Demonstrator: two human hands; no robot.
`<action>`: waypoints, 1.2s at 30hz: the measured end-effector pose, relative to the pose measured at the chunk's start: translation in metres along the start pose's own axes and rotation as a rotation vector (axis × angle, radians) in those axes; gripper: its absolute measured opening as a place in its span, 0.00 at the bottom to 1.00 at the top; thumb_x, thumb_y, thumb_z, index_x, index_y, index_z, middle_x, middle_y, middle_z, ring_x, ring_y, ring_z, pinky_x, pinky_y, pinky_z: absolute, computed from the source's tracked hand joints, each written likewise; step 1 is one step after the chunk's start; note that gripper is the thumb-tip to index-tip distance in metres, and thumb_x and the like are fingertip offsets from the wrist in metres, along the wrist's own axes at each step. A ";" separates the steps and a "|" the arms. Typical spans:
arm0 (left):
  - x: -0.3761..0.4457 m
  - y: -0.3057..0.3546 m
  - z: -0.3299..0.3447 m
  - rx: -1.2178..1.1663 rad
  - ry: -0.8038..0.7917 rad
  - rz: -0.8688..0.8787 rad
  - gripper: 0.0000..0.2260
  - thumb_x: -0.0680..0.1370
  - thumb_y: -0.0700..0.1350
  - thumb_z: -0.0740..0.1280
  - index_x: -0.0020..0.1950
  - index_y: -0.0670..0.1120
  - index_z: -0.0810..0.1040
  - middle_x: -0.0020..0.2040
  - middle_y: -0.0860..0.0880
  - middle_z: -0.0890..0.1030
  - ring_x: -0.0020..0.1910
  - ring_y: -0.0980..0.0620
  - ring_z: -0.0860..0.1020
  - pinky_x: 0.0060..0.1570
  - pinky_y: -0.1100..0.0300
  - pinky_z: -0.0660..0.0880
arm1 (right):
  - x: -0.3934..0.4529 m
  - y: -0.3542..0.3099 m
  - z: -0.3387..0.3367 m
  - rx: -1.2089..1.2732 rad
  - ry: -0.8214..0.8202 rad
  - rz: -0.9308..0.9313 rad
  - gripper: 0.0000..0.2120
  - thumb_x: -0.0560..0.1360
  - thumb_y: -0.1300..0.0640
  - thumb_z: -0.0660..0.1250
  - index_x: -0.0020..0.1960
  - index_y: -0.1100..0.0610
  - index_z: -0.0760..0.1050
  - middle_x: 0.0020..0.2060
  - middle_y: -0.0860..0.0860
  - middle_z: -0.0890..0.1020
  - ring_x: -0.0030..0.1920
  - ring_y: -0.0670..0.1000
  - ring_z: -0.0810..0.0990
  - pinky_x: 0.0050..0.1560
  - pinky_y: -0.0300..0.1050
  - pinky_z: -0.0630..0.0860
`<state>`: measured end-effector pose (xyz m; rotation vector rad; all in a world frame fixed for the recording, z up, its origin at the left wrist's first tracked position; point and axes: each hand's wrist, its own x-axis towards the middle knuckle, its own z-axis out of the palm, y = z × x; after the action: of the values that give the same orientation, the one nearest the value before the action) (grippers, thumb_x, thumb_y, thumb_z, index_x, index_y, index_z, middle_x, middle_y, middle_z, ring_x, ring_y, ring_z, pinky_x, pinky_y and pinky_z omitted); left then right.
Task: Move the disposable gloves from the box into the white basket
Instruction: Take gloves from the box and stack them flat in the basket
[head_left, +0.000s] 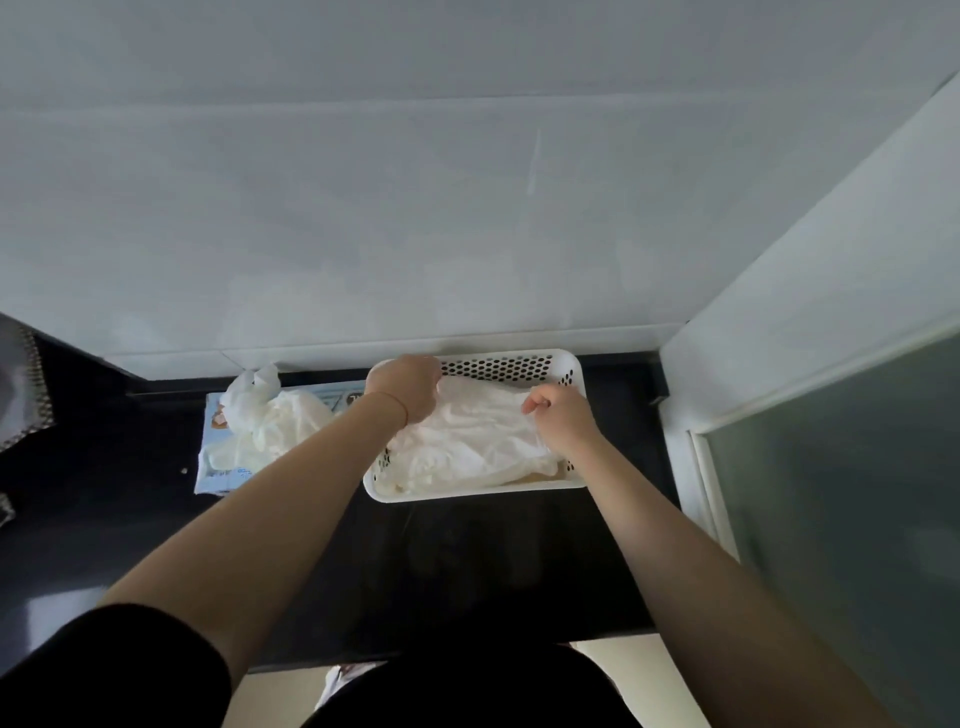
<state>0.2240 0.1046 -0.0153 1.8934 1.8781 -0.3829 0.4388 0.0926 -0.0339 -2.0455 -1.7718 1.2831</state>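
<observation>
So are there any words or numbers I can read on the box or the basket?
Glove box: it has blue print near its front edge and dark marks at its far end, all too blurred to read.
White basket: no words or numbers show, only rows of holes.
Nothing else in view carries readable text.

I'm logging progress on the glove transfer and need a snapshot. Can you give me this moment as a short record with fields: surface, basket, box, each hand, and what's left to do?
surface: dark countertop against a white wall
basket: white perforated basket, holding a pile of white gloves
box: light blue glove box, left of the basket, with more gloves bunched on top
left hand: left hand over the basket's far left corner, fingers curled into the pile
right hand: right hand pinching the pile on the right side
remaining: gloves at the box not yet moved
</observation>
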 end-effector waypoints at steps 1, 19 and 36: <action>-0.002 0.003 0.004 0.072 0.068 -0.003 0.11 0.77 0.39 0.60 0.56 0.48 0.76 0.53 0.48 0.81 0.51 0.44 0.80 0.48 0.53 0.76 | 0.002 0.001 0.001 -0.030 -0.008 -0.007 0.15 0.80 0.66 0.54 0.55 0.57 0.79 0.56 0.50 0.78 0.51 0.49 0.77 0.43 0.39 0.74; -0.023 0.011 0.064 -0.121 -0.141 -0.039 0.51 0.64 0.63 0.76 0.77 0.62 0.48 0.71 0.43 0.68 0.67 0.41 0.71 0.57 0.48 0.75 | 0.004 0.009 0.018 -0.654 -0.010 -0.192 0.21 0.79 0.66 0.60 0.71 0.62 0.64 0.68 0.58 0.69 0.56 0.56 0.78 0.54 0.49 0.76; -0.064 -0.080 -0.001 -0.367 0.428 -0.144 0.08 0.78 0.50 0.64 0.51 0.49 0.80 0.49 0.50 0.78 0.43 0.50 0.76 0.38 0.59 0.69 | -0.029 -0.126 0.094 -0.350 0.024 -0.462 0.06 0.79 0.58 0.61 0.49 0.57 0.76 0.43 0.50 0.76 0.44 0.54 0.79 0.39 0.45 0.70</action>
<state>0.1420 0.0475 0.0073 1.6846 2.1773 0.3362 0.2850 0.0667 -0.0024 -1.6249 -2.4064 0.8582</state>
